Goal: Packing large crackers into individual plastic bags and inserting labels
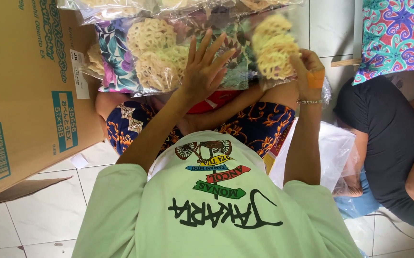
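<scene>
The right hand (308, 71) pinched crackers (274, 47) at the upper right, which could snap, while the left hand (206, 64) lay with fingers spread on the bag (164, 57)

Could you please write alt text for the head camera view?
The person's right hand holds pale yellow lattice crackers, while the open left hand rests on a clear plastic bag of crackers. A brown cardboard box stands alongside.

A large brown cardboard box (20, 91) stands on the white tiled floor (44, 210). Another person in a black shirt (383, 143) sits beside a bright patterned cloth (398, 33).
</scene>
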